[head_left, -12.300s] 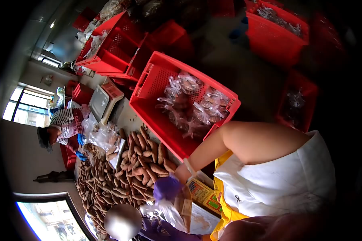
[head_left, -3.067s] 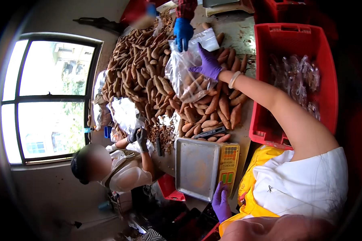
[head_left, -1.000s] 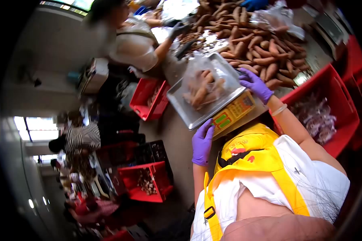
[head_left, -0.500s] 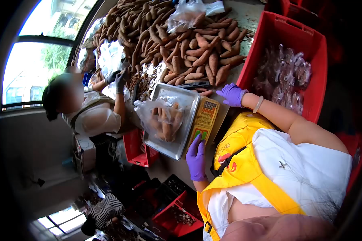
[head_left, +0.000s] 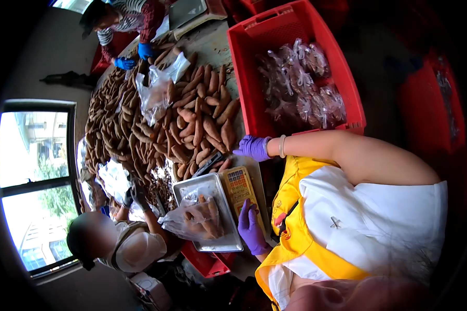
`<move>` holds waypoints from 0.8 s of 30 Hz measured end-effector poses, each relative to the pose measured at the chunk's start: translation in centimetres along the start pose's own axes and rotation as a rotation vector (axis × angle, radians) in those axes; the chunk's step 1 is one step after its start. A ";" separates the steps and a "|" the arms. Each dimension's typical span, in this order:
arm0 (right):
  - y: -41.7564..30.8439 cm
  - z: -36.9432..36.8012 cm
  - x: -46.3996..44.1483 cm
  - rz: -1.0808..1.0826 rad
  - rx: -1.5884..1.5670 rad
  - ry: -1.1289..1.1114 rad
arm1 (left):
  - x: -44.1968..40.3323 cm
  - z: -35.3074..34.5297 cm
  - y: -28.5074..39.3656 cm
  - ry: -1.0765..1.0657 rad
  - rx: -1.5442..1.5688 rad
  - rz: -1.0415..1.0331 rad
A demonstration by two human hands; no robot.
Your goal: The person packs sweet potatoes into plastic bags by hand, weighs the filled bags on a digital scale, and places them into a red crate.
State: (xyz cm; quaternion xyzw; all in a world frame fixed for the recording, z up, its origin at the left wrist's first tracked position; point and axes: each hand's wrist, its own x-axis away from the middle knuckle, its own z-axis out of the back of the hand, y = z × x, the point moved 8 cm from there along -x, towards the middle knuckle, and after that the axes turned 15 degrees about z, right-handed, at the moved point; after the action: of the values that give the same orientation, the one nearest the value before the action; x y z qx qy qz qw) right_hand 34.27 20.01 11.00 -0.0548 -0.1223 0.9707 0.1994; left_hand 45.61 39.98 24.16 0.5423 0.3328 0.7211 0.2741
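My left hand, in a purple glove, is held at the display end of a yellow digital scale. Its fingers are apart and grip nothing. On the scale's metal tray lies a clear plastic bag with several sweet potatoes inside. My right hand, gloved in purple too, is beside the near corner of a red crate. One finger stretches toward the sweet potato pile, and nothing shows in this hand. A dark object lies between the pile and the tray.
Bagged goods fill part of the red crate. An empty-looking plastic bag lies on the pile. A co-worker in dark gloves works beyond the tray; another in blue gloves handles sweet potatoes at the far end. Another red crate stands below.
My view has swung, so the table and crate sit further left and the second co-worker appears. My right hand's fingers are less spread. The bag remains on the tray.
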 end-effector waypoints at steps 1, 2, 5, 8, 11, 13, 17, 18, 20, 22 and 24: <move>0.0 0.3 0.0 -0.007 -0.036 -0.011 | -0.2 -0.2 0.1 -0.013 -0.007 0.006; -0.1 0.6 0.2 -0.011 -0.075 -0.019 | -0.3 -0.6 0.4 -0.033 -0.022 -0.003; -0.9 4.0 1.9 0.072 0.019 0.318 | -0.7 -1.7 1.2 -0.102 -0.023 -0.020; -0.8 5.4 4.6 -0.098 -0.027 0.286 | -1.4 -2.1 1.2 -0.177 -0.054 -0.044; -1.0 5.2 9.3 -0.190 0.087 0.472 | -1.5 -2.8 1.7 -0.192 -0.070 -0.052; -2.1 6.6 13.5 -0.226 0.121 0.488 | -2.2 -3.1 0.8 -0.236 -0.100 -0.024; -4.5 10.6 23.9 -0.368 0.233 0.523 | -4.5 -5.0 -0.7 -0.367 -0.186 -0.021; -5.0 11.3 27.1 -0.436 0.286 0.544 | -5.0 -6.0 -0.7 -0.402 -0.185 -0.021; -6.3 11.6 34.9 -0.477 0.418 0.502 | -7.1 -9.9 -0.5 -0.552 -0.289 -0.067; -7.2 11.4 35.6 -0.436 0.536 0.483 | -8.6 -12.3 -0.2 -0.649 -0.316 -0.126; -6.5 11.1 35.3 -0.560 0.511 0.407 | -10.7 -14.5 0.3 -0.636 -0.441 -0.231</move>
State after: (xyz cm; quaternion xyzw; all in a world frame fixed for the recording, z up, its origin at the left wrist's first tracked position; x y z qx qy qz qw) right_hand 2.70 37.53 21.35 -0.1588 0.1536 0.8477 0.4823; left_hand 34.39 29.05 15.25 0.6258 0.1275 0.5359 0.5522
